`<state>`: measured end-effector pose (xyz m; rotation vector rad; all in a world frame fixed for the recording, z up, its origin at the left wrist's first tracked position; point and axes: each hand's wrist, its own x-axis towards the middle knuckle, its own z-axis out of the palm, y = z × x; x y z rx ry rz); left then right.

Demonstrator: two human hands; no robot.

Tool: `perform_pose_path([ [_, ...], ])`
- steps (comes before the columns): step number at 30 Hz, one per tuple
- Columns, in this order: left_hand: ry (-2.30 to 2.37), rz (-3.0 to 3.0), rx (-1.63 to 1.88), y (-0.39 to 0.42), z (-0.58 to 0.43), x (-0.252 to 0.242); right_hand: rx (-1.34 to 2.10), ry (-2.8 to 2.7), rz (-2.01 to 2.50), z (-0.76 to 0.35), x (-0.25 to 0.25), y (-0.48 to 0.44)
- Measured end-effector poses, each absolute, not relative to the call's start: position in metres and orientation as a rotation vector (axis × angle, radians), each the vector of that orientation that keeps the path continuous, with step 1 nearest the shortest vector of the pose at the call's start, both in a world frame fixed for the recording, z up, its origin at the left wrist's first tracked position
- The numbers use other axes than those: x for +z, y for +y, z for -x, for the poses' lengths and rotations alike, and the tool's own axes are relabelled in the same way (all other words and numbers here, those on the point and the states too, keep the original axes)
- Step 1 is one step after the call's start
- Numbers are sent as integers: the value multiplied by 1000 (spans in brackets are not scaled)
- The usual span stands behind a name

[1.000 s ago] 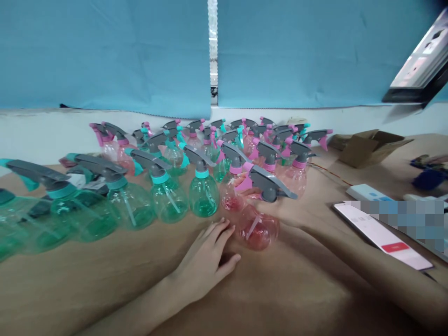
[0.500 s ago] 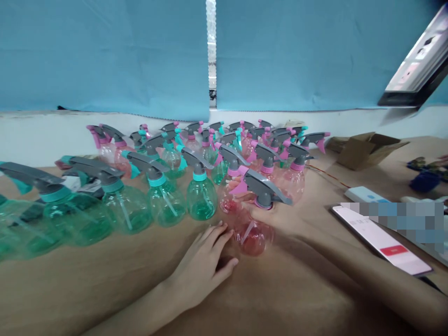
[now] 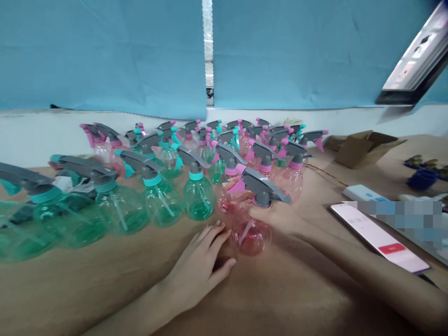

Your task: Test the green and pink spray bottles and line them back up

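Observation:
A pink spray bottle [image 3: 252, 239] with a grey and pink trigger head stands upright in front of me. My right hand [image 3: 271, 215] is closed around its neck, just under the head, with the fingers partly hidden behind the trigger. My left hand [image 3: 201, 254] lies palm down on the table, fingers stretched out, its tips close to the base of that bottle. I cannot tell whether they touch it. Beyond my left fingertips is a green spray bottle [image 3: 199, 200] with a teal collar. Another pink spray bottle [image 3: 265, 165] stands right behind the held one.
A row of green spray bottles [image 3: 124, 212] runs to the left, with several more pink and green ones behind. On the right lie a phone [image 3: 378, 235] and a white power strip [image 3: 364, 192]. An open cardboard box [image 3: 364, 149] and a blue pot [image 3: 422, 178] sit farther back.
The view has shifted slightly, moving the scene a little to the left. Both hands and the held spray bottle keep their places.

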<state>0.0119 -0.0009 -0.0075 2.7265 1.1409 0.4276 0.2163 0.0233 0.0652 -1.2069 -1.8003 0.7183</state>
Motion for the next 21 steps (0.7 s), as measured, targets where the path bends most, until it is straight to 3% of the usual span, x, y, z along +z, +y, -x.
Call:
perform_pose_path([
  [21, 1133, -2738, 410, 1, -11, -9, 809, -1748, 1129, -220, 62, 23],
])
